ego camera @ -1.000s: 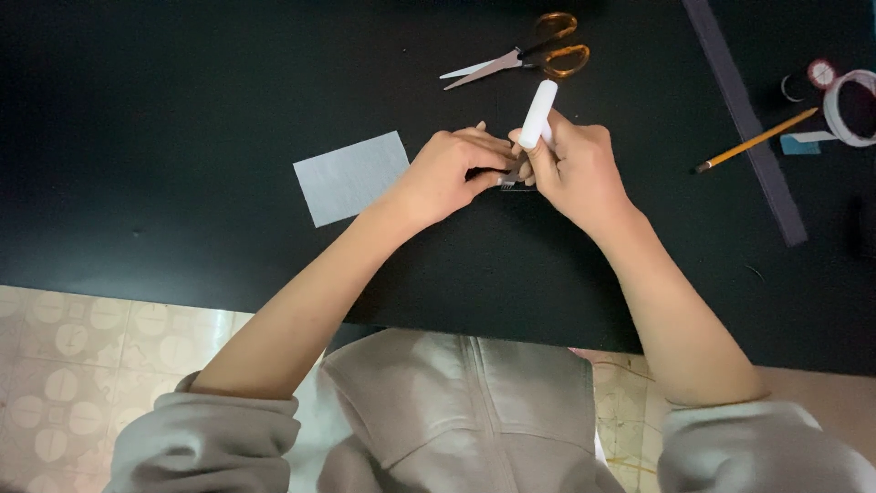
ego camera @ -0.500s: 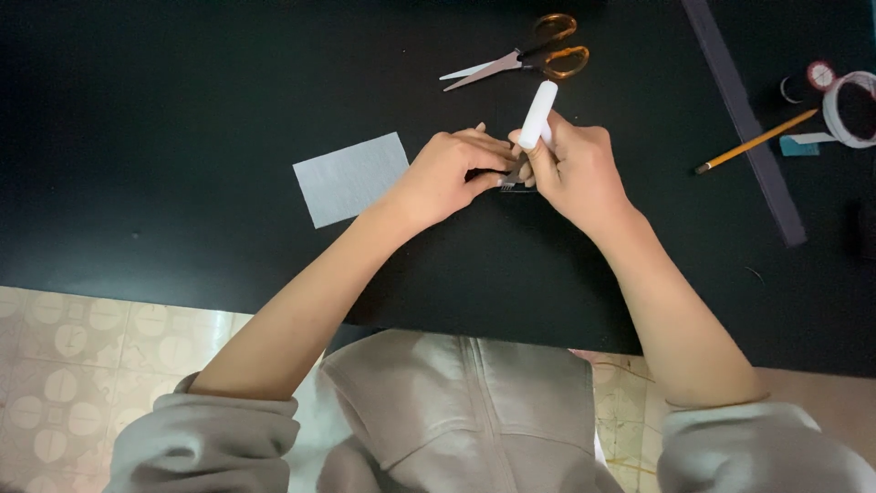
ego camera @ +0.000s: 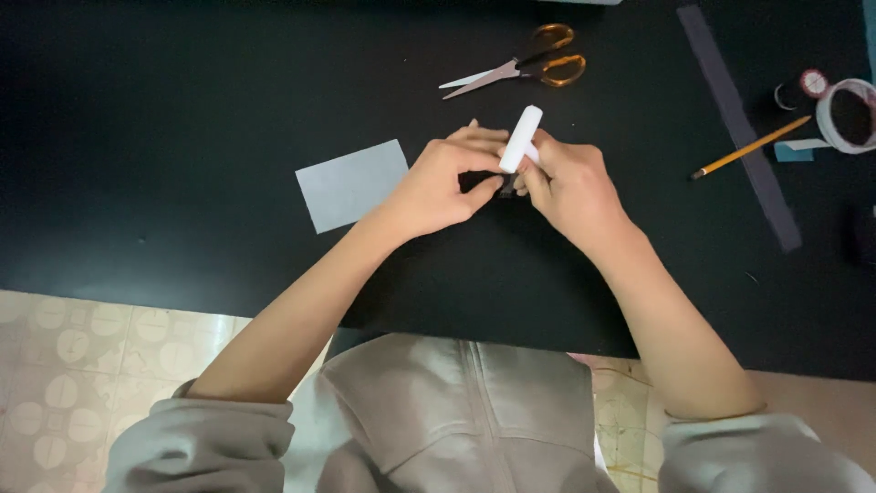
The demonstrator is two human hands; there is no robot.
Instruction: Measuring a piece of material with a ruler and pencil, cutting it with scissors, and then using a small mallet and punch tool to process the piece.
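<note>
My right hand is closed around a white glue stick, holding it tilted, lower end down between my two hands and upper end pointing away from me toward the scissors. My left hand has its fingers pinched together on a small dark piece right under the stick's lower end; most of that piece is hidden by my fingers, so I can't say exactly what shape it is. Both hands meet over the middle of the black tabletop.

From the look of it, I'm in the gluing step: stick pressed to the little piece, the left hand keeping it from sliding. What the next move calls for, I judge, is a short, light stroke with the stick while the left pinch holds firm, since the piece is small and could easily drag along with the tip.

Just left of my left hand lies a pale grey rectangle of paper, flat and untouched. Well off to the right, a yellow pencil lies beside a long dark strip, and a roll of tape sits at the edge.
</note>
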